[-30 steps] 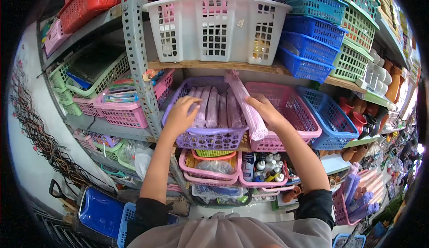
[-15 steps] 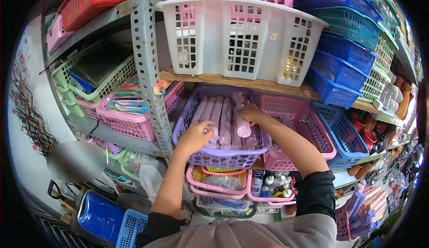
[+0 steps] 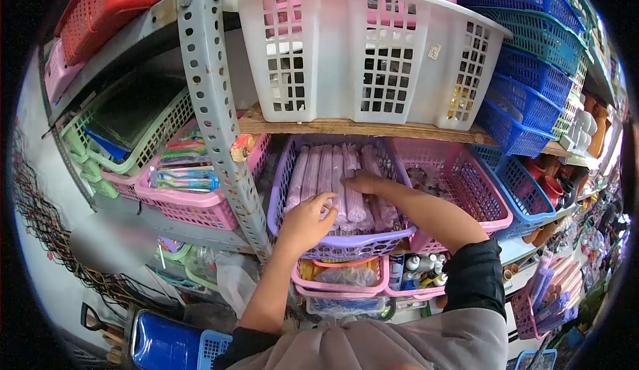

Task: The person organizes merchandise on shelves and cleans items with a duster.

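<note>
A purple plastic basket (image 3: 373, 245) on the shelf holds several long, wrapped pinkish-purple rolls (image 3: 326, 170) lying side by side, their ends toward me. My left hand (image 3: 309, 220) is over the basket's front left part, fingers apart and curved beside the roll ends, with nothing seen in it. My right hand (image 3: 363, 182) reaches in from the right, on top of the rolls right of the middle. Its fingers are bent against a roll, and the fingertips are partly hidden, so a grip on it cannot be made out.
Above sits a white basket (image 3: 333, 57) on a wooden shelf board (image 3: 359, 129). A metal post (image 3: 216, 103) stands to the left. Right of the purple basket are a pink basket (image 3: 459, 177) and a blue basket (image 3: 516, 190). Pink baskets with bottles (image 3: 423, 270) are below.
The roll under my right hand has gone from raised and tilted to lying among the others. My right hand has moved lower and inward. The whole view has shifted a little.
</note>
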Motion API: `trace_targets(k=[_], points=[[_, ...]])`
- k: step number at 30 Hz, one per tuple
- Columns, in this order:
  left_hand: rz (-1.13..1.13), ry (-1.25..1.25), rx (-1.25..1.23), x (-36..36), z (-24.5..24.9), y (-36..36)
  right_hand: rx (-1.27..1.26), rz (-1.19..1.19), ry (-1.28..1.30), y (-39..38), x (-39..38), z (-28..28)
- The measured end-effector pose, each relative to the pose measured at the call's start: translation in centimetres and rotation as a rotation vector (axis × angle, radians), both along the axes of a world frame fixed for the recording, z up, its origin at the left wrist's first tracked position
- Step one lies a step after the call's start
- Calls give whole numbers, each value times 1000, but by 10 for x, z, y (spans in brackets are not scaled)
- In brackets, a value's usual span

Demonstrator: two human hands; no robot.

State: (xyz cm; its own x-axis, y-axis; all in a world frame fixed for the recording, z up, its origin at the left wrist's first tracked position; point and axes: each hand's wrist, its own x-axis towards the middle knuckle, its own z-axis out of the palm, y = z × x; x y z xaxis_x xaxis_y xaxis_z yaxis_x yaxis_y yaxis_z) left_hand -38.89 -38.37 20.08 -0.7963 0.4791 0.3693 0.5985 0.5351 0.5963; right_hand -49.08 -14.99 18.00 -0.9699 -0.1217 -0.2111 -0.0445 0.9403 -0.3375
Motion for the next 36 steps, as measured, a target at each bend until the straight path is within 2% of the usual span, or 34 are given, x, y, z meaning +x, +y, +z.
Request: trace_targets(k=[2,5,7,8,10,14,16,20,22,26,28,29,33,35,36], points=[[-7,1,8,2,2,0,-21,61,43,2,-3,-5],[-34,13,24,-1,-3,1,-124,-84,79,7,-14,-21],[-50,27,33,-3,-3,0,-2,67,39,7,-8,-18],[-49,44,39,-1,-2,-1,-4,69,36,4,-7,-17],[-50,80,55,-1,-4,-1,269,73,-64,-3,-8,-13],[-61,85,63,0,-3,-2,91,108,-34,1,0,-7],[-55,42,39,2,0,-2,27,91,91,0,0,-12],[-12,-40,-10,-3,-4,-4,73,16,-14,-11,6,7],[45,153,134,-10,-12,-3,341,65,-52,-10,-7,3],[-17,113,239,-13,-11,-7,223,-127,-26,-17,-16,-1],[-80,62,311,-16,-13,-9,96,-108,-166,-60,31,47],[-85,58,308,-15,-13,-8,92,-113,-171,-43,16,24],[-51,58,279,-11,-10,-10,212,203,-39,-19,-70,-60],[-54,43,268,-11,-8,-10,244,279,1,-16,-73,-62],[-57,17,260,-10,-7,-10,293,218,-36,-35,-45,-33]])
